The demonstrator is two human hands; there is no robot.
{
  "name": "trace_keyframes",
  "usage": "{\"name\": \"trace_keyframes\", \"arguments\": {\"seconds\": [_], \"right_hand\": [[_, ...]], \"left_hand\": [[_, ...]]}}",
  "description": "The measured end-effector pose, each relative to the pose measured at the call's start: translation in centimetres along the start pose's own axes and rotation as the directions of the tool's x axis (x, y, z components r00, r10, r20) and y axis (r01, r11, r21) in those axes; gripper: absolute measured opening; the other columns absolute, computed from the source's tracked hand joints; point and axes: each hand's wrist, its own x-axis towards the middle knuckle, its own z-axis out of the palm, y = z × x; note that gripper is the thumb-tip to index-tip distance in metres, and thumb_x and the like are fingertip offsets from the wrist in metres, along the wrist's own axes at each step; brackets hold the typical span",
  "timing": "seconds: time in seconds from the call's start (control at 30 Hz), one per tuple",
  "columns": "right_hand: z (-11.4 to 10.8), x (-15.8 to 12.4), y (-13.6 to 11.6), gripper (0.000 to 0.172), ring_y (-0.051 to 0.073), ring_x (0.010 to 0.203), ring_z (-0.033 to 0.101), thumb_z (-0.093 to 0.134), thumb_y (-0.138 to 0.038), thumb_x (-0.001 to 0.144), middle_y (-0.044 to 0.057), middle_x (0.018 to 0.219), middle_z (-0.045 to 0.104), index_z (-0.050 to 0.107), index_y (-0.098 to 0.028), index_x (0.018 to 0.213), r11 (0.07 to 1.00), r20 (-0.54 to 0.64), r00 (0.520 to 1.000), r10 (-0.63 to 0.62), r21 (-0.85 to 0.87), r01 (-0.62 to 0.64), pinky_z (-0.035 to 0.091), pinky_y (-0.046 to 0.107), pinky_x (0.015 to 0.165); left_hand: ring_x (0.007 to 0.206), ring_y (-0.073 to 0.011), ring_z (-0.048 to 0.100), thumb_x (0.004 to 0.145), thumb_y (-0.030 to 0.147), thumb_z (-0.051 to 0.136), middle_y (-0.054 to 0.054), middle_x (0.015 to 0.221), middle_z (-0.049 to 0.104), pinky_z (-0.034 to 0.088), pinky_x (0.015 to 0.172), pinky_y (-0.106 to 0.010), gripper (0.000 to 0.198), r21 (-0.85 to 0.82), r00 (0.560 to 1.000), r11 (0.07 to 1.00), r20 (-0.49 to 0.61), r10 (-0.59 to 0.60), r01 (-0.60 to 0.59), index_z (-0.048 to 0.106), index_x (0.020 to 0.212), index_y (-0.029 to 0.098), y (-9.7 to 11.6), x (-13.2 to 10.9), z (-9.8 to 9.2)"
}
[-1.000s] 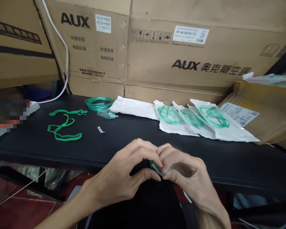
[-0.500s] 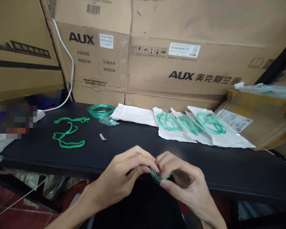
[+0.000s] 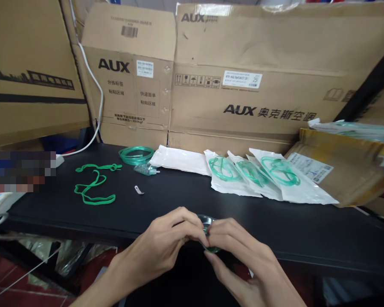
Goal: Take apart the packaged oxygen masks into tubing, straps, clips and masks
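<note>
Both hands meet at the front edge of the black table, closed on a clear greenish plastic mask. My left hand pinches its left side, fingers bent over the rim. From the right, my right hand grips the other side, the thumb low and the fingers curled on top. Most of the mask is hidden behind the fingers. Beyond my left hand lie two green elastic straps and a small white strip. Farther back sit a coil of green tubing and a clear plastic piece with a green connector.
A flat white packet and several white pouches with green tubing line the back. An open cardboard box stands at the right, holding more pouches. Large cardboard panels wall the table. A white cable hangs at left.
My right hand has turned, its fingers now straighter over the mask. More of the mask's clear far side shows between the hands. The camera view has tilted up slightly.
</note>
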Motion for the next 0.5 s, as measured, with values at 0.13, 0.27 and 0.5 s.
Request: {"name": "trace_keyframes", "arguments": {"seconds": [0.13, 0.27, 0.5], "right_hand": [[0.1, -0.2, -0.1, 0.024, 0.015, 0.094, 0.064, 0.059, -0.001, 0.095, 0.002, 0.1, 0.066, 0.061, -0.023, 0.106, 0.999, -0.018, 1.0, -0.022, -0.034, 0.021, 0.054, 0.024, 0.084], [0.4, -0.4, -0.2, 0.025, 0.017, 0.093, 0.064, 0.057, -0.001, 0.094, 0.004, 0.099, 0.065, 0.06, -0.022, 0.105, 0.996, -0.038, 0.998, -0.057, -0.072, 0.054, 0.055, 0.027, 0.084], [1.4, -0.7, 0.5, 0.024, 0.02, 0.087, 0.062, 0.055, -0.001, 0.094, 0.005, 0.093, 0.064, 0.059, -0.022, 0.106, 0.958, -0.051, 0.989, -0.142, -0.258, 0.124, 0.056, 0.035, 0.078]], "left_hand": [[0.106, -0.0168, 0.065, 0.099, -0.006, 0.041, -0.008, 0.108, 0.065, 0.052, 0.093, -0.026, 0.034, 0.025, 1.0, 1.0, -0.002, 0.012, -0.012, 0.064, 0.108, 0.018, -0.2, -0.1, 0.4], [0.1, -0.0164, 0.066, 0.101, -0.002, 0.045, -0.006, 0.102, 0.067, 0.053, 0.091, -0.026, 0.027, 0.0, 0.997, 1.0, -0.077, 0.018, -0.018, 0.058, 0.112, 0.019, -0.5, -0.2, 0.7], [0.098, -0.0181, 0.061, 0.101, -0.001, 0.042, -0.008, 0.101, 0.064, 0.051, 0.088, -0.028, 0.025, 0.109, 0.998, 0.993, -0.024, 0.056, -0.053, 0.059, 0.107, 0.017, -0.5, -0.1, 0.9]]}}
